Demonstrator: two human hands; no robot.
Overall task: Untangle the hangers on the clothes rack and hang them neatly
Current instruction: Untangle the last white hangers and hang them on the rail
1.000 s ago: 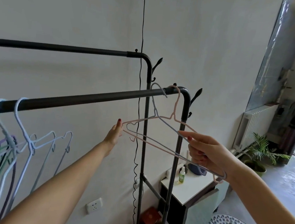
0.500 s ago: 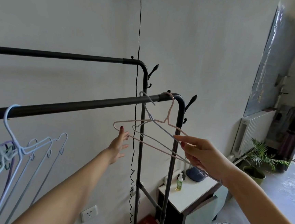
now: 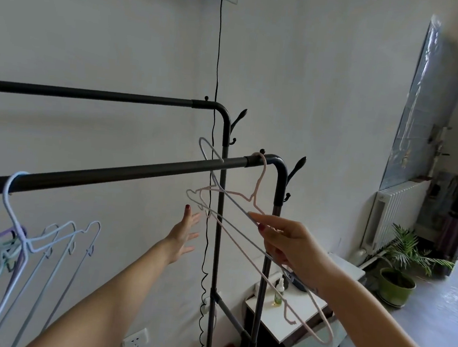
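At rack's right end, near rail: two hangers hooked side by side, close to the bend; judged the pair being worked now.
Clothes rack [image 3: 117,174]: two dark round metal rails, matte, each curving down into a post; small dark hooks off the corner posts. Near rail carries every hanger in view.
Left-hand cluster [image 3: 8,240]: pale blue, lilac and green wire hangers bunched at far left of near rail, arms overlapping, probably tangled; judged the bulk of work left.
Right hand [image 3: 289,247]: fingers and thumb curled, pinching the two hangers' wires where they cross. Held out and up toward camera, likely to swing the frames off the post and expose the snag.
Left hand [image 3: 185,236]: fingers spread and straight, holding nothing, just beside the hangers' far shoulder tips; contact not certain. Judged poised to catch that end and steady it.
Pink hanger [image 3: 259,181]: thin coated wire, notched shoulders, hook over the rail right at the bend; lower bar trails below the right wrist.
Blue hanger [image 3: 210,155]: same thin wire build, hook seated over the rail, just left of the pink one; arm crosses the pink frame, so separation looks unfinished.
Black cord [image 3: 218,61]: smooth line down the wall behind, coiled low.
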